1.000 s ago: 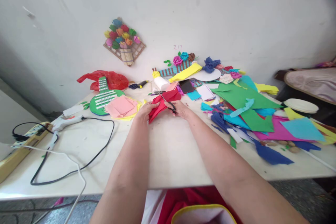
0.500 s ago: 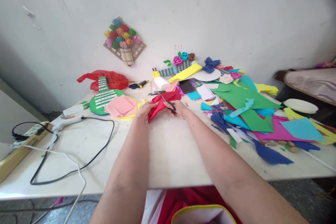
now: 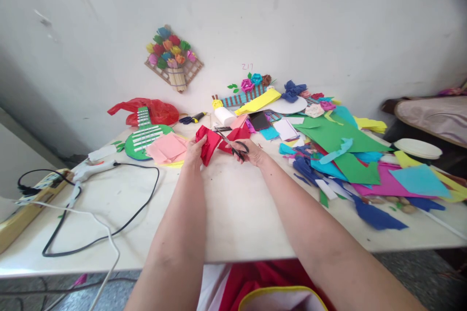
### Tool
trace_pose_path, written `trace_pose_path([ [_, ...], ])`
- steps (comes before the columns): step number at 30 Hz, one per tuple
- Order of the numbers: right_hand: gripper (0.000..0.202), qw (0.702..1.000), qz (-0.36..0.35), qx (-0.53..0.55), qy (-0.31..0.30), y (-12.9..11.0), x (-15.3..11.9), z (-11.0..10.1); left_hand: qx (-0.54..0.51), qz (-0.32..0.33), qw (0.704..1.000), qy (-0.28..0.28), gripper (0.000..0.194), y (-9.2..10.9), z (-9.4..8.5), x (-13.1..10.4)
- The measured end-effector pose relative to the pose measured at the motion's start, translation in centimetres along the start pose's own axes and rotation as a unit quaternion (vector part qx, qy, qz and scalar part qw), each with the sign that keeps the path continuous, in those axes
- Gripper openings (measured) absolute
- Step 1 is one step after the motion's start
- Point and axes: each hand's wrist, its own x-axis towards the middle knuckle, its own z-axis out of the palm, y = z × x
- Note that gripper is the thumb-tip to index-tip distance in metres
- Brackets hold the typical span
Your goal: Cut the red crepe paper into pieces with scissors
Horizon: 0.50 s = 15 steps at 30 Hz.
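My left hand point(image 3: 196, 149) is closed on a folded piece of red paper point(image 3: 209, 145), held just over the table. In my right hand point(image 3: 251, 153) are black-handled scissors point(image 3: 240, 149), fingers through the loops and blades pointing up and left toward the red paper. A second red piece point(image 3: 237, 137) lies behind the scissors, apart from the one in my left hand. Pink paper sheets point(image 3: 168, 148) lie left of my left hand, partly over a green guitar-shaped craft point(image 3: 144, 141).
A glue gun point(image 3: 93, 169) with its looping black cord lies at the left, near a power strip point(image 3: 40, 189). Coloured paper scraps point(image 3: 343, 155) cover the right side. Pliers point(image 3: 192, 118), a white roll point(image 3: 225, 115) and a dark phone-like slab point(image 3: 259, 120) sit at the back.
The red paper has come apart into two pieces. My left hand has moved left with one piece; the other lies behind the scissors, whose handles now show more openly.
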Motion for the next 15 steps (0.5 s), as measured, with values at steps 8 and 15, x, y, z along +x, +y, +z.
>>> trace_pose_path([
  [8, 0.036, 0.996, -0.045, -0.080, 0.017, -0.57, -0.13, 0.38, -0.065, 0.058, 0.993, 0.085, 0.015, 0.46, -0.15, 0.34],
  [15, 0.039, 0.967, -0.021, -0.207, 0.146, -0.31, 0.77, 0.76, -0.069, 0.065, 0.991, 0.095, 0.013, 0.13, -0.41, 0.75],
])
